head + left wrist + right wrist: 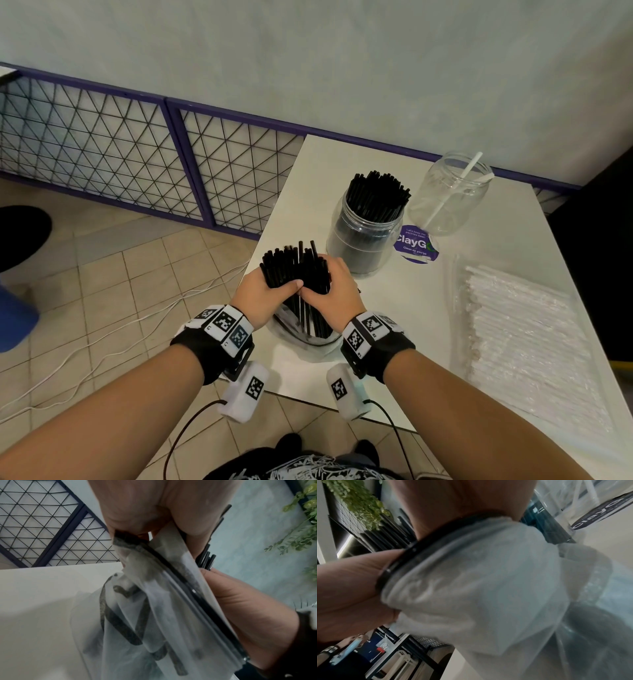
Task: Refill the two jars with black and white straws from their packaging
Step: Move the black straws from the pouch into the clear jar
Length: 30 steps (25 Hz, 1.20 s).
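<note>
A bundle of black straws (296, 267) is clasped by the left hand (263, 294) and the right hand (334, 291), fingers curled round it, above its plastic bag (301, 337) at the table (411, 308) edge. The straws are judged light, stiff and slippery; a mid-length hold is advised. The near jar (366, 236) is already well filled; the far jar (452, 195) holds two white straws.

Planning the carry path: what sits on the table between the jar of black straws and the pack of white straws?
In the head view, only a round purple sticker lies between the black-straw jar and the white-straw pack; the rest is bare table.
</note>
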{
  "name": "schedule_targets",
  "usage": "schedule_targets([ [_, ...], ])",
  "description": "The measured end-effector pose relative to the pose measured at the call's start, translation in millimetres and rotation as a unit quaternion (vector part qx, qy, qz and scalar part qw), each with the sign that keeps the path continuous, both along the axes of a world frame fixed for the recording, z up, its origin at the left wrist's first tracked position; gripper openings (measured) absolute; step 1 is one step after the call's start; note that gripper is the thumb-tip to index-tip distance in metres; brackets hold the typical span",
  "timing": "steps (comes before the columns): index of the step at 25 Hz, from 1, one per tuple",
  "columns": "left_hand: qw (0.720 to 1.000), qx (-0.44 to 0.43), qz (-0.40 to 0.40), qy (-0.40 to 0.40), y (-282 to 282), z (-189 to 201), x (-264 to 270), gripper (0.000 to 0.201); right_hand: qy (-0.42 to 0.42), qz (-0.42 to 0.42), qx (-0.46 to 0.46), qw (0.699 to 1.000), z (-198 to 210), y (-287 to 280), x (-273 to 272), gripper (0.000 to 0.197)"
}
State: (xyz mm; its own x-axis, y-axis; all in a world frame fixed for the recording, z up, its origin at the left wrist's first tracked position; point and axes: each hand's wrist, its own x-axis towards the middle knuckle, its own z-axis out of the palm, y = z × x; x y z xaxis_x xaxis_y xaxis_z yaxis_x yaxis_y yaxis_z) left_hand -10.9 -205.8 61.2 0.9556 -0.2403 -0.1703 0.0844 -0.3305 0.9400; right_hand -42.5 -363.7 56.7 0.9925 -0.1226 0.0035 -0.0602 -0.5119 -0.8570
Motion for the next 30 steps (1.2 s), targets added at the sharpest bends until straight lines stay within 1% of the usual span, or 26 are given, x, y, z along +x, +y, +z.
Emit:
schedule_targets([
  [2,1.000,-0.003,-0.019,0.012,0.1,1.0,1.2,0.048,-0.017,0.016,0.000,1.000,0.0,0.2,-0.2,0.051],
  [4,0.999,0.008,-0.033,0.021,0.1,0.8,0.9,0.032,-0.018,0.031,0.000,0.999,1.3,1.5,0.9,0.043],
  [5,0.999,0.011,-0.038,0.019,0.2,-0.2,0.7,0.028,-0.015,0.034,0.007,0.999,2.0,1.9,1.4,0.038],
  [6,0.999,0.014,-0.041,0.019,0.6,0.2,0.0,0.027,-0.014,0.031,0.019,0.999,2.7,1.6,1.5,0.035],
  [8,0.999,0.019,-0.041,0.012,1.7,-0.4,-0.3,0.034,-0.015,0.014,0.045,0.999,4.5,0.7,-0.3,0.032],
  [9,0.999,0.021,-0.037,0.007,1.5,-1.0,-0.1,0.034,-0.018,0.007,0.057,0.998,5.0,0.6,-1.6,0.030],
  [10,0.999,0.020,-0.026,0.007,0.7,-0.3,0.1,0.028,-0.020,0.005,0.064,0.998,3.5,1.2,-2.4,0.031],
  [12,1.000,-0.002,-0.005,0.021,-2.4,1.5,0.6,0.013,-0.022,0.015,0.074,0.997,0.7,5.1,-3.1,0.039],
  [13,1.000,-0.013,-0.007,0.026,-4.4,3.0,0.2,0.010,-0.024,0.017,0.078,0.997,-0.6,7.2,-2.1,0.044],
  [15,0.999,-0.018,-0.020,0.028,-6.5,3.8,0.5,0.011,-0.032,0.016,0.083,0.996,-2.7,8.6,1.8,0.049],
  [17,0.999,-0.013,-0.024,0.031,-4.9,2.9,1.8,0.019,-0.035,0.018,0.089,0.995,-3.7,7.8,4.1,0.053],
  [18,0.999,-0.010,-0.027,0.033,-4.2,3.3,1.5,0.020,-0.032,0.017,0.092,0.995,-5.0,7.3,4.8,0.057],
  [20,0.998,-0.011,-0.035,0.042,-5.0,3.8,-0.2,0.014,-0.024,0.019,0.101,0.994,-7.2,7.8,3.9,0.065],
  [22,0.998,-0.016,-0.042,0.051,-7.0,7.3,-2.4,0.008,-0.029,0.025,0.092,0.995,-8.3,9.1,3.2,0.065],
  [24,0.997,-0.012,-0.053,0.046,-6.7,8.5,-3.6,0.010,-0.043,0.026,0.081,0.995,-7.2,8.6,4.5,0.056],
  [26,0.998,-0.001,-0.063,0.018,-4.8,3.6,-0.8,0.020,-0.043,0.019,0.097,0.994,-1.0,5.5,4.3,0.044],
  [29,0.999,0.017,-0.039,-0.008,-1.1,0.9,3.0,0.031,-0.048,0.007,0.085,0.995,6.3,-0.8,4.2,0.023],
  [30,0.999,0.021,-0.032,-0.010,-0.9,1.1,3.4,0.033,-0.052,0.002,0.079,0.996,10.1,-2.8,4.8,0.020],
])
